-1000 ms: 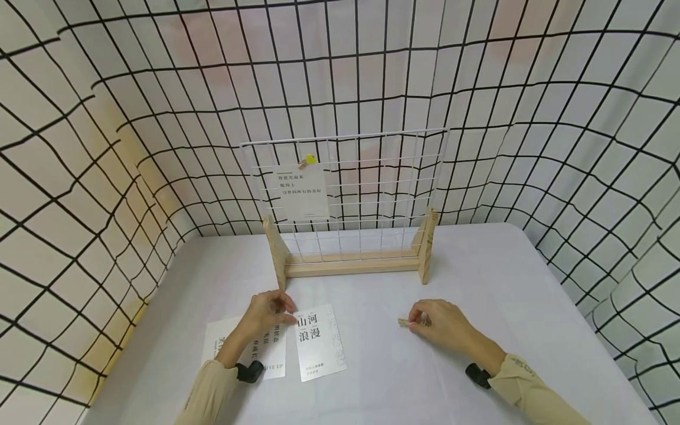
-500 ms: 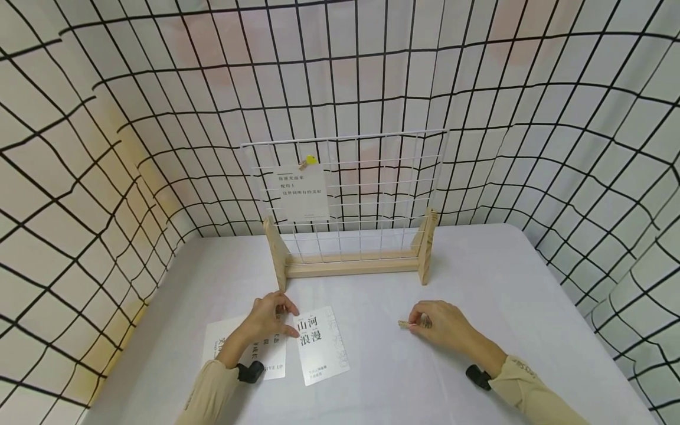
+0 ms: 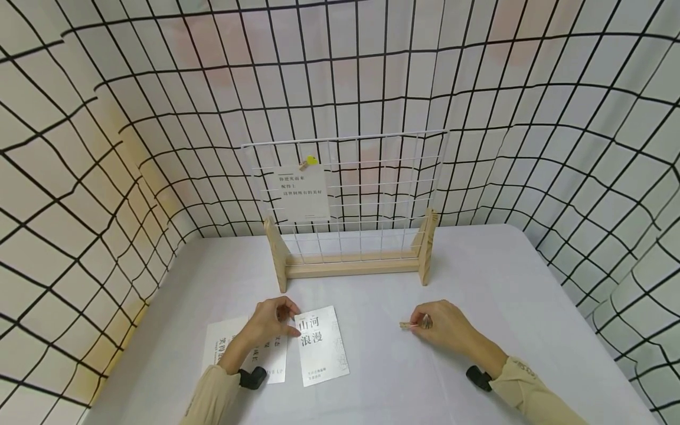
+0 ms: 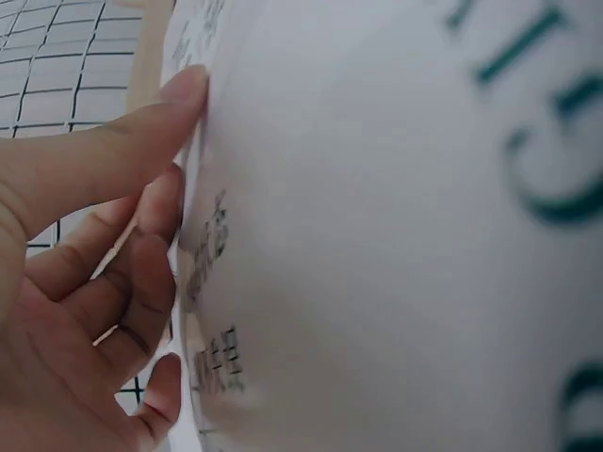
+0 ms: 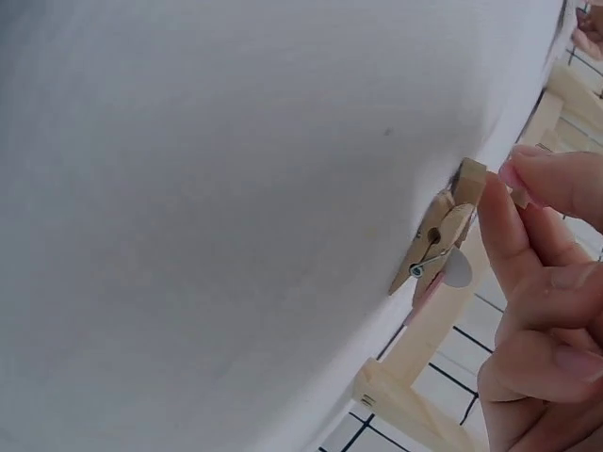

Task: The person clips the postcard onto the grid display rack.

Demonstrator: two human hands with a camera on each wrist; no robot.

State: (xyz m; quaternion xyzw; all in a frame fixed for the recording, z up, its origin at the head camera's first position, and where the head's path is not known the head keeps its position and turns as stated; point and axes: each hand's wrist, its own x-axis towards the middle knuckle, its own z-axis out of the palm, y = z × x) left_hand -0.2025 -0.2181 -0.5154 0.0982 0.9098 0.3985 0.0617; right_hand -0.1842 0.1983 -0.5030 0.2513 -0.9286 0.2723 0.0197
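Observation:
On the white table lies a white card [image 3: 321, 346] printed with large black characters. My left hand [image 3: 272, 321] pinches its upper left edge, thumb and fingers at the card edge [image 4: 193, 179]. A second card [image 3: 223, 348] lies under my left wrist. My right hand [image 3: 445, 326] pinches a small wooden clothespin [image 3: 408, 324] by its tail, and the clip [image 5: 435, 243] rests on the table, pointing left. Behind stands a white wire grid [image 3: 372, 195] in a wooden base [image 3: 350, 265], with one card [image 3: 304, 192] clipped to it by a yellow-topped pin [image 3: 308, 160].
A checked black-and-white cloth [image 3: 106, 147] walls in the table on the left, back and right. The table edge [image 3: 611, 354] runs diagonally on the right. The wooden stand's foot [image 5: 405, 400] shows close behind the clothespin in the right wrist view.
The left hand has drawn the printed card slightly right and toward me, turning it a little. The right hand with the clothespin has barely shifted.

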